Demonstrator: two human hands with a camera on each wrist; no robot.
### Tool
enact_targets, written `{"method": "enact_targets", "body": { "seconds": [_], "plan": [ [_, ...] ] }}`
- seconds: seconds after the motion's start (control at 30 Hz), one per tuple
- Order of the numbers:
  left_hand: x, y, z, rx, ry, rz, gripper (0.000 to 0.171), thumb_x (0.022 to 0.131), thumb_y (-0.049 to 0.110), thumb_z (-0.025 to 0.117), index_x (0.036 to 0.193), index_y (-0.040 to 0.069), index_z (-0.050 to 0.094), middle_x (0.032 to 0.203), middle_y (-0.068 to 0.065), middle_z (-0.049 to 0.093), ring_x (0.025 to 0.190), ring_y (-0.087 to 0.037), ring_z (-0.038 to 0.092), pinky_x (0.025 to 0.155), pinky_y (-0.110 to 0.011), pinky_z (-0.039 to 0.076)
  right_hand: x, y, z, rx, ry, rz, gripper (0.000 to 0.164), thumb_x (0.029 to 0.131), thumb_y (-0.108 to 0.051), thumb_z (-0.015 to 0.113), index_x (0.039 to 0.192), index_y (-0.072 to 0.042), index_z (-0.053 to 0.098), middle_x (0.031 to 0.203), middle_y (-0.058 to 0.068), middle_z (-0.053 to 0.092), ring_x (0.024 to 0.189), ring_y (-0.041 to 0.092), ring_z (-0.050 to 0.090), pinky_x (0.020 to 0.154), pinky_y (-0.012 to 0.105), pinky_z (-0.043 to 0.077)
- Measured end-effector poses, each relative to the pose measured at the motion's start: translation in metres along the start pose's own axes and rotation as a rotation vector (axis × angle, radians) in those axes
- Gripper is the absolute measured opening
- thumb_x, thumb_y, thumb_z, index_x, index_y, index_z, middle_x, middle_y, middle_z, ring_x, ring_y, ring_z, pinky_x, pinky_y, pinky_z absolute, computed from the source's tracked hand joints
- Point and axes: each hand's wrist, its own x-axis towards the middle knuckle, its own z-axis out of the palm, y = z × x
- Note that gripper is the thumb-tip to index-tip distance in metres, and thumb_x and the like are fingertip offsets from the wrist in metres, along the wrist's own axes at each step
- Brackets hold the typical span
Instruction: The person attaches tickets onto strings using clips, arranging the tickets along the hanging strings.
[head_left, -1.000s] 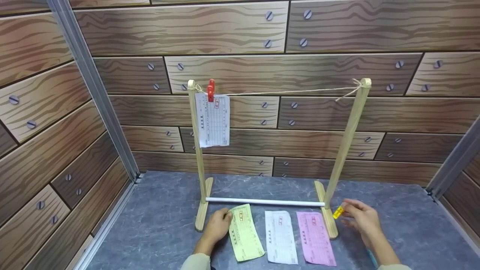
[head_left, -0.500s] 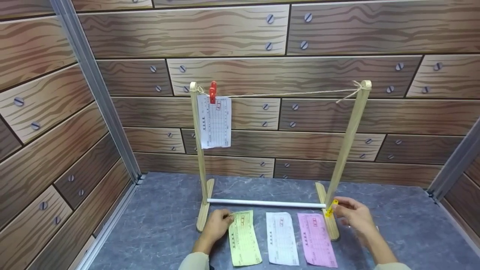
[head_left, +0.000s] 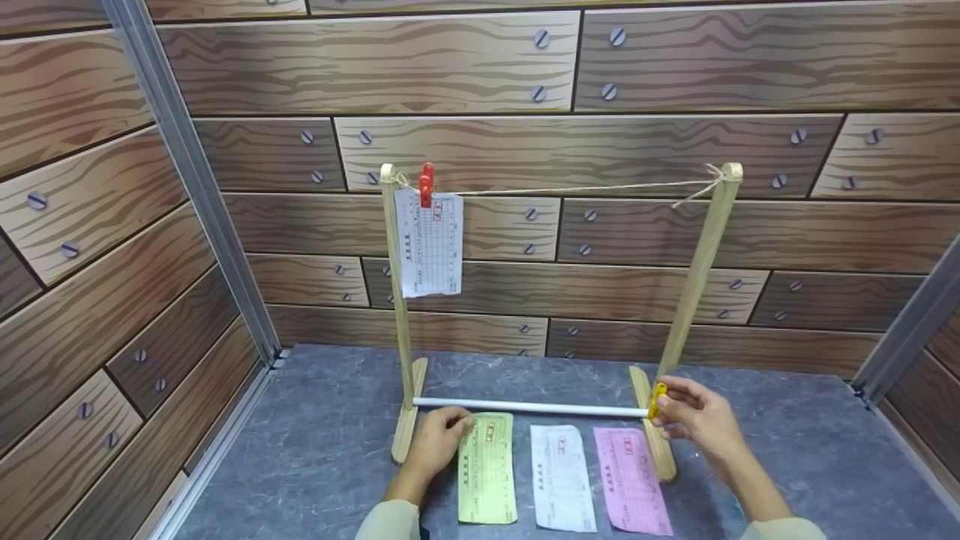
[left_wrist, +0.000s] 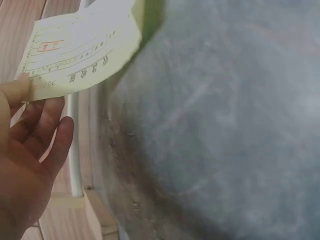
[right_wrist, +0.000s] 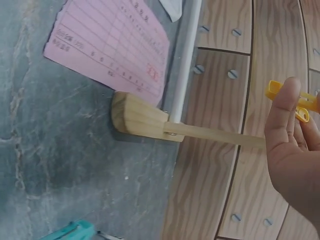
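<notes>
My left hand (head_left: 437, 442) pinches a corner of a yellow-green receipt (head_left: 487, 472) between thumb and fingers. In the left wrist view that receipt (left_wrist: 80, 55) bends away from the thumb, lifted at the held end. A yellow clothespin (head_left: 657, 402) is held between the thumb and fingers of my right hand (head_left: 697, 420), in front of the rack's right post. On the table lie a white receipt (head_left: 562, 478) and a pink receipt (head_left: 632, 480), side by side. Above them another white receipt (head_left: 429, 247) hangs from the string, clipped by a red clothespin (head_left: 426, 184).
A wooden rack stands behind the receipts, its string (head_left: 585, 186) tied between the left post (head_left: 400, 322) and right post (head_left: 697, 277). A white rod (head_left: 532, 407) joins its feet. A teal object (right_wrist: 72, 231) lies at the right on the grey table (head_left: 285, 450).
My left hand has raised the near-held end of the yellow-green receipt and straightened it. My right hand has brought the yellow clothespin leftward and up toward the rack's right post.
</notes>
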Motion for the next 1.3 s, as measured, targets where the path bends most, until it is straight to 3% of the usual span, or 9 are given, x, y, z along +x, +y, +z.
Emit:
{"method": "enact_targets", "body": {
  "seconds": [0.4, 0.57, 0.93, 1.3],
  "plan": [
    [0.009, 0.023, -0.008, -0.022, 0.014, 0.015, 0.012, 0.094, 0.02, 0.059, 0.089, 0.015, 0.069, 0.076, 0.006, 0.061, 0.064, -0.009, 0.052, 0.058, -0.027, 0.045, 0.001, -0.017, 0.009, 0.013, -0.045, -0.091, 0.043, 0.091, -0.007, 0.062, 0.129, 0.006, 0.048, 0.101, 0.022, 0.057, 0.074, 0.033, 0.066, 0.066, 0.044, 0.054],
    [0.015, 0.035, -0.016, 0.0, 0.035, 0.074, 0.013, 0.095, 0.017, 0.056, 0.091, 0.014, 0.068, 0.074, 0.004, 0.06, 0.063, -0.009, 0.052, 0.057, -0.027, 0.044, 0.001, -0.025, 0.013, 0.022, -0.083, -0.134, 0.042, 0.093, -0.009, 0.059, 0.131, 0.003, 0.046, 0.106, 0.025, 0.057, 0.075, 0.036, 0.066, 0.065, 0.043, 0.054],
    [0.027, 0.057, -0.027, 0.012, 0.042, 0.19, 0.014, 0.097, 0.017, 0.053, 0.097, 0.013, 0.067, 0.071, 0.0, 0.058, 0.057, -0.009, 0.048, 0.053, -0.027, 0.042, 0.004, -0.033, 0.018, 0.024, -0.058, -0.223, 0.04, 0.095, -0.01, 0.056, 0.131, 0.003, 0.047, 0.105, 0.028, 0.06, 0.072, 0.038, 0.066, 0.061, 0.044, 0.054],
    [0.032, 0.072, -0.03, 0.042, 0.05, 0.209, 0.013, 0.096, 0.017, 0.054, 0.094, 0.013, 0.067, 0.071, 0.003, 0.058, 0.057, -0.009, 0.048, 0.053, -0.027, 0.043, 0.002, -0.043, 0.016, 0.012, -0.038, -0.307, 0.04, 0.096, -0.01, 0.053, 0.132, 0.007, 0.046, 0.099, 0.015, 0.064, 0.073, 0.037, 0.066, 0.059, 0.042, 0.054]
  ]
}}
